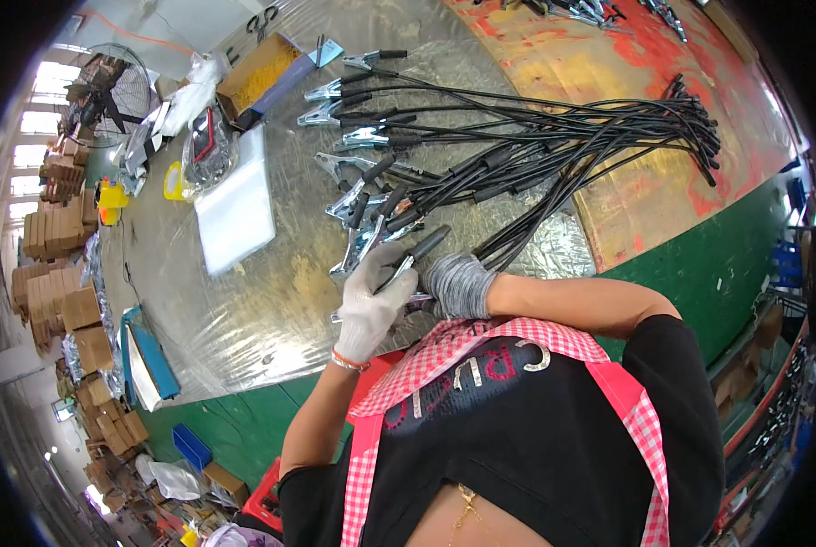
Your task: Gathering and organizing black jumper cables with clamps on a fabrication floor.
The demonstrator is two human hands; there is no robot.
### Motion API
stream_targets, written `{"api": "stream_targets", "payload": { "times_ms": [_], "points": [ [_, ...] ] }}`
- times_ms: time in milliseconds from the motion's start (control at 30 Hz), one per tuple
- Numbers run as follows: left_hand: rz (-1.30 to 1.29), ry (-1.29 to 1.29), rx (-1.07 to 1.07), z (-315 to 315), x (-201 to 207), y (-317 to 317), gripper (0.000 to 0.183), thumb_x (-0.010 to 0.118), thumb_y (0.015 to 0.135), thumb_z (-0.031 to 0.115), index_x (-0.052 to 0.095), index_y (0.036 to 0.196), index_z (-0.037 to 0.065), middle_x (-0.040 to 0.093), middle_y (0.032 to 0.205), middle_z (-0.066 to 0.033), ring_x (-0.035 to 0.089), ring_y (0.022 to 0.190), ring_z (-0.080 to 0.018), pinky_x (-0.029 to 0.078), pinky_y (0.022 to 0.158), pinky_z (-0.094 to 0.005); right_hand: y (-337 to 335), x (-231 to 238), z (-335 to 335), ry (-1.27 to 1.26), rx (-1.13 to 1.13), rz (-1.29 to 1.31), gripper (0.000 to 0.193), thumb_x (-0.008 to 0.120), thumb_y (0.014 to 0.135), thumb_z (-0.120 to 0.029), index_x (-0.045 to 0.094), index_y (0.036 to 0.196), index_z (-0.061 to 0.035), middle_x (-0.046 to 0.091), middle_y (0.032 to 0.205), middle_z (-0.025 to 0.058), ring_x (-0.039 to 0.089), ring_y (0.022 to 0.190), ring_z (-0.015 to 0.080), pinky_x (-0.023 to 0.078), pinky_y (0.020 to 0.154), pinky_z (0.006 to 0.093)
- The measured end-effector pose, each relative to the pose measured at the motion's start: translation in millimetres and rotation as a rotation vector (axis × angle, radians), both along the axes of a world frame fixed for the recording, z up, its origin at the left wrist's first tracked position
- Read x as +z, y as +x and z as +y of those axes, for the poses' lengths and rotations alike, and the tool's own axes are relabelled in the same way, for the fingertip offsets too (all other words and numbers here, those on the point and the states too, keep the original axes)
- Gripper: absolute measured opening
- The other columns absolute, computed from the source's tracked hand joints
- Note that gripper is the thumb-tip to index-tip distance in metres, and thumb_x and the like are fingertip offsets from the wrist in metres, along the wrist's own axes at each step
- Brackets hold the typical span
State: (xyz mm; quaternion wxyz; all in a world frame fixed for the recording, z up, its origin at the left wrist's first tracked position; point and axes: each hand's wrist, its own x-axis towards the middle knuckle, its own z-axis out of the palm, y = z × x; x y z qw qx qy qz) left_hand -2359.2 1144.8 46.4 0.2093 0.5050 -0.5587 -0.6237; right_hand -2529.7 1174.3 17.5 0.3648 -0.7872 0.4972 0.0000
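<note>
My left hand (pixel 371 301), in a white glove, is closed around a metal spring clamp with a black-sleeved handle (pixel 428 242), which points up and to the right. Close beside it, at the table's near edge, my right hand (pixel 458 286) wears a grey knitted glove. Its fingers are curled and mostly hidden, near the lower metal part of a clamp (pixel 420 299). Just beyond both hands lies a pile of similar silver clamps (pixel 362 205) with black grips. From these, a bundle of black cables (pixel 563 150) runs right across the table.
Clear plastic bags (pixel 235 205) lie on the plastic-covered table left of the clamps. Behind them stand an open box of small yellow parts (pixel 262 77) and a bag holding something black and red (pixel 209 150). A blue holder (pixel 146 356) sits at the left edge. More clamps (pixel 581 11) lie far right.
</note>
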Motion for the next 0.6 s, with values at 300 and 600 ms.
{"api": "stream_targets", "payload": {
  "times_ms": [300,600],
  "points": [
    [-0.621,-0.442,-0.176,14.4,-29.9,43.6,0.045,0.068,0.082,0.025,0.057,0.119,0.001,0.061,0.11,-0.0181,0.06,0.101,-0.0281,0.047,0.089,-0.0374,-149.2,-76.9,6.6,-0.139,-0.396,0.103,0.043,0.055,0.088,-0.049,0.069,0.102,-0.0112,0.068,0.09,0.0173,0.063,0.087,0.0374,0.049,0.078,0.0465],
    [-1.135,-0.325,-0.319,-64.5,-29.7,-22.4,0.046,0.058,0.086,0.044,0.057,0.113,0.006,0.065,0.101,-0.0221,0.063,0.094,-0.0403,0.048,0.08,-0.0463,-172.4,-103.1,-70.8,-0.399,-0.691,0.231,0.04,0.066,0.082,-0.029,0.061,0.122,-0.0224,0.056,0.121,0.0135,0.053,0.111,0.0375,0.041,0.095,0.0473]
  ]
}}
